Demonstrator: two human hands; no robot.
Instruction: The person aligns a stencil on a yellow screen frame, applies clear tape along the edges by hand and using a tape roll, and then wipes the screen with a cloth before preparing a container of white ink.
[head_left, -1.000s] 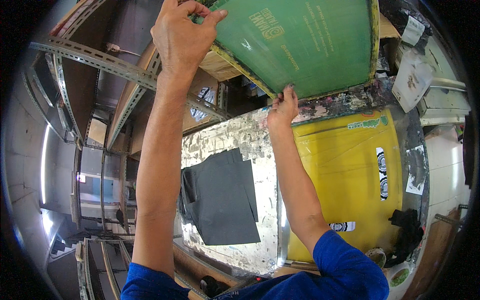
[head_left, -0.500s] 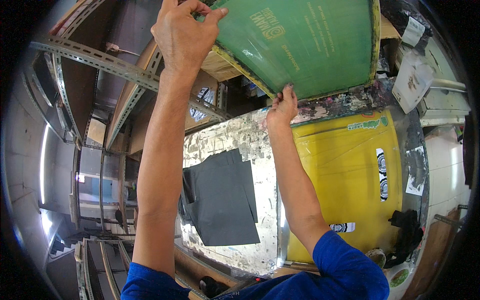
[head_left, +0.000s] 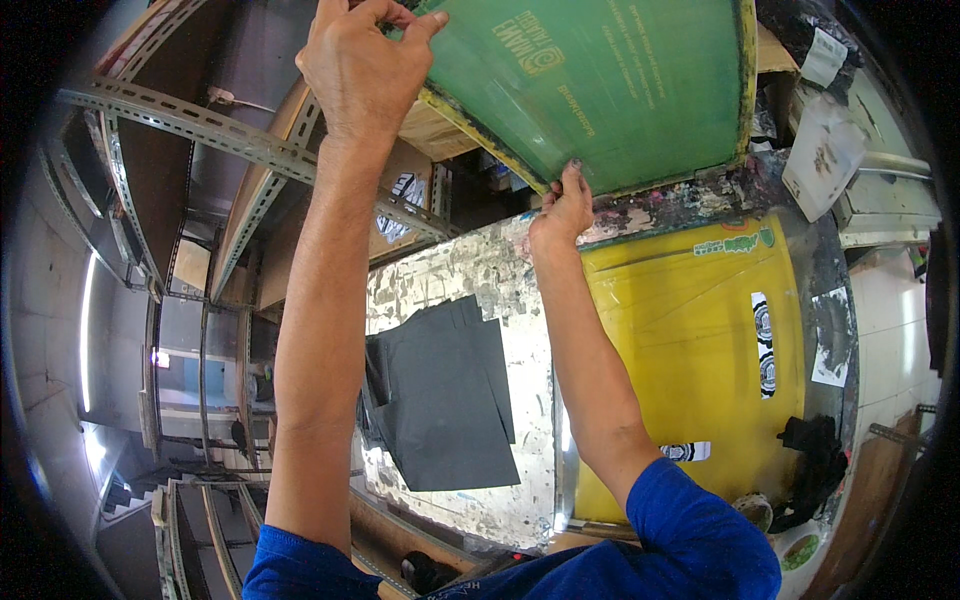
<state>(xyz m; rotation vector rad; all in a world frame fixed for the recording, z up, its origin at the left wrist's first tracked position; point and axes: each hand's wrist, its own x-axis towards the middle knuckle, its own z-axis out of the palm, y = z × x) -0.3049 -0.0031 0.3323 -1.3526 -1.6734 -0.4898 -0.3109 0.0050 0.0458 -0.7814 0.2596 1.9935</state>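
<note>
At the top of the frame, both hands gripped a green-meshed printing screen (head_left: 610, 85) — left hand (head_left: 360, 65) clamped on its upper-left corner, right hand (head_left: 563, 210) pinching the lower edge; that slim pinch could slip, dropping it onto the yellow board (head_left: 690, 340)

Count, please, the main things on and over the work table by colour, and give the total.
Green: 1, the screen frame, held up by the left hand and right hand.
Yellow: 1, the sheet on the table.
Black: 1, the stack of dark cloth.
Total: 3
</note>
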